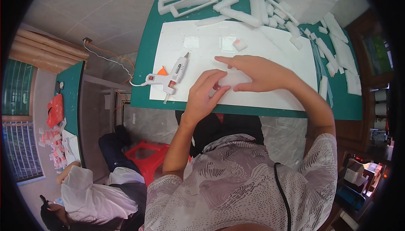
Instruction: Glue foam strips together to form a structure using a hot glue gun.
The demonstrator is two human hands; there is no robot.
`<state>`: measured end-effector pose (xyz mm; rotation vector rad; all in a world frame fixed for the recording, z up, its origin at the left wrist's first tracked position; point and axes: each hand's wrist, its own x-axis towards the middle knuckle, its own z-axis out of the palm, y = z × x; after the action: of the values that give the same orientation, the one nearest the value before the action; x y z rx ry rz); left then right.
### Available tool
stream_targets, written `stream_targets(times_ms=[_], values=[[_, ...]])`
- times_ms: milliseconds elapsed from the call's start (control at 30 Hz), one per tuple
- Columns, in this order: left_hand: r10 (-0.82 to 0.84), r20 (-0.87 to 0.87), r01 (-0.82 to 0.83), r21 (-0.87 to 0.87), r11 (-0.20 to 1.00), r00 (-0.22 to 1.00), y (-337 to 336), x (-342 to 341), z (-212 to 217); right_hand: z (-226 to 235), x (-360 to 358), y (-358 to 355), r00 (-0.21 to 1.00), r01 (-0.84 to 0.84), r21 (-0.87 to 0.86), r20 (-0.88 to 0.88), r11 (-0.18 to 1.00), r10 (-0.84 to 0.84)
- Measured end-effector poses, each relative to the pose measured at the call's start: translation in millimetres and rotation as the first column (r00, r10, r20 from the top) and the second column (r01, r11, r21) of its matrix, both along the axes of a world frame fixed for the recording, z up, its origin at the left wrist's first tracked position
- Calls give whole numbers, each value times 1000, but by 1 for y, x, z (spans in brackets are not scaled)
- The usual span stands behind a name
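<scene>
Nearest the camera, a grey-and-white patterned shirt (236, 184) fills the lower frame, with a black cable (283, 193) running down its right side; both bare forearms reach up from it to a green tabletop (145, 58). On that tabletop lies a large white rectangular board (202, 45), and both hands meet near its front edge over a small pale translucent foam block (234, 79). Left hand (206, 96) grips the block's left end, fingers curled and thumb pressed against its side. Right hand (257, 73) lies flat over the block's top and right end, fingers extended leftward and pressing down; neither hand is released. Just left of the left hand, a white hot-glue gun with a red switch (171, 77) rests on the board, untouched, its white cord (114, 60) trailing off the table's left edge. A small white foam cube with a pink face (239, 44) sits on the board beyond the hands, well apart from them. Loose white foam strips and offcuts (270, 14) are scattered along the table's far and right edges, beside a white foam rectangular frame (187, 1). At lower left, another person in a white top (90, 197) sits beside a red plastic stool (147, 157)
</scene>
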<state>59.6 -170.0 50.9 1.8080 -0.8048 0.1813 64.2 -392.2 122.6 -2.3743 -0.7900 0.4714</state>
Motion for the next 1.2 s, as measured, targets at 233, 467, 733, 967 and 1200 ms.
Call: stream_targets(times_ms=[233,467,733,967,1200], values=[[21,7,-21,13,1000,1000,-1,7,-3,-21,-24,5,933,221,136,260,966,-250],[30,-107,-29,12,1000,994,3,5,-7,-24,-26,6,936,223,190,232,956,-264],[25,-280,-33,-25,999,960,3,3,-17,-23,-23,8,914,320,271,162,908,-371],[53,-250,-63,-33,997,967,-5,5,-19,-34,-16,1,915,205,233,300,950,-271],[53,-268,-71,-55,996,962,-9,4,-19,-33,-16,4,919,235,255,255,938,-299]])
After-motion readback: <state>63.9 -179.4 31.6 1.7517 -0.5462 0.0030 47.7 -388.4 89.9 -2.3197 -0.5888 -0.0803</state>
